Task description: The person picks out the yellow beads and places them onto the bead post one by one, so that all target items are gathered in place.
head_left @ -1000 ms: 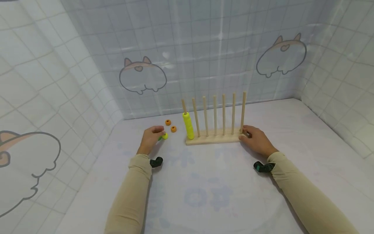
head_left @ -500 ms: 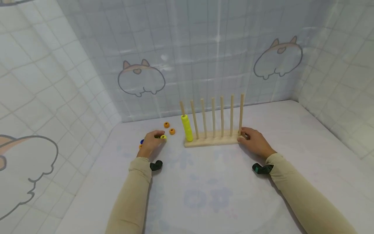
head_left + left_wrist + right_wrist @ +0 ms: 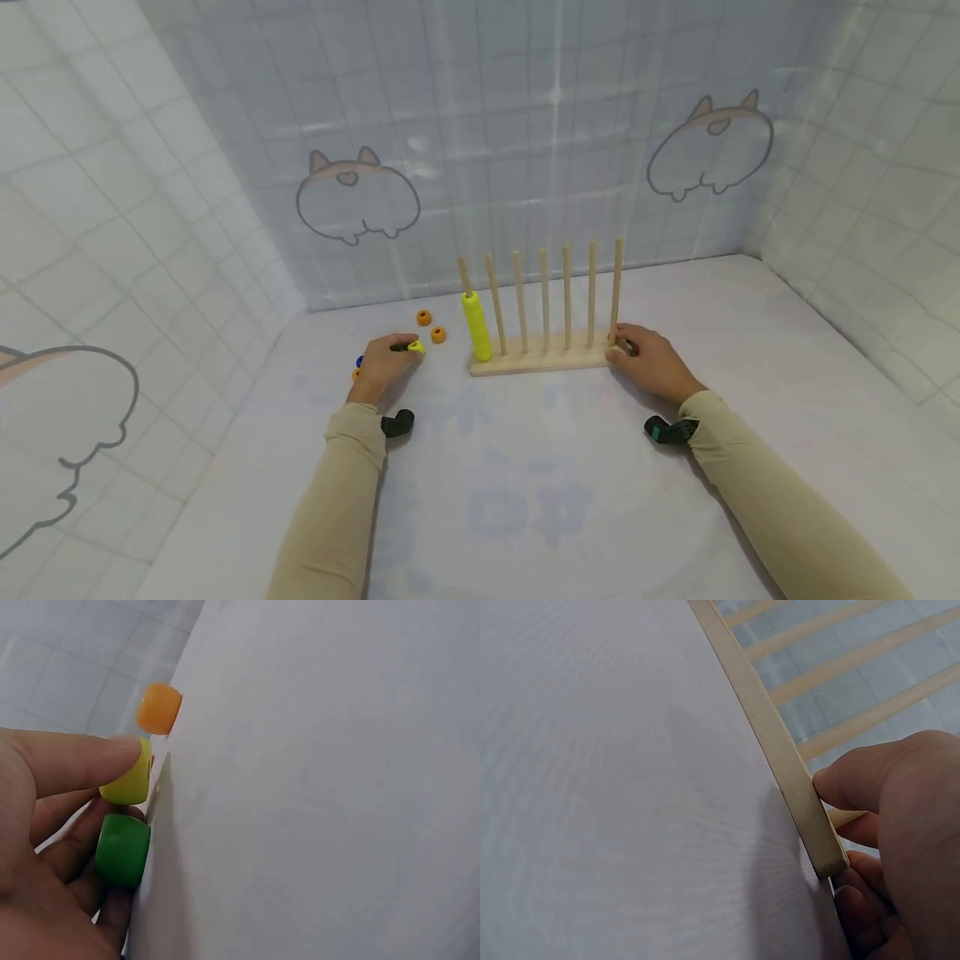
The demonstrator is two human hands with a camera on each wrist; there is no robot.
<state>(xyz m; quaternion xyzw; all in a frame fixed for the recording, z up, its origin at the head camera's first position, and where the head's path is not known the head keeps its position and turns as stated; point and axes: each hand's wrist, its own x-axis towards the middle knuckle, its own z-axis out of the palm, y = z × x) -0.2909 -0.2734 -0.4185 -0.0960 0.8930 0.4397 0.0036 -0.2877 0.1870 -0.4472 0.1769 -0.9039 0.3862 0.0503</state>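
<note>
Between thumb and fingers my left hand pinches a yellow bead, low over the table. A green bead lies against the lower fingers in the left wrist view; whether they grip it I cannot tell. To the right stands a wooden peg rack with a row of upright pegs. Its leftmost peg carries a stack of yellow beads, and the other pegs are bare. My right hand holds the right end of the rack's base, thumb on the front edge and fingers near the last peg.
Two orange beads lie between my left hand and the rack. A blue bead and another orange bead show partly behind the left hand. Tile-patterned sheeting rises behind the table and at both sides.
The yellow bead has tilted in my left hand, its hole now facing up. That hand has shifted slightly, uncovering the blue and orange beads behind it. The right hand keeps its hold on the rack.
</note>
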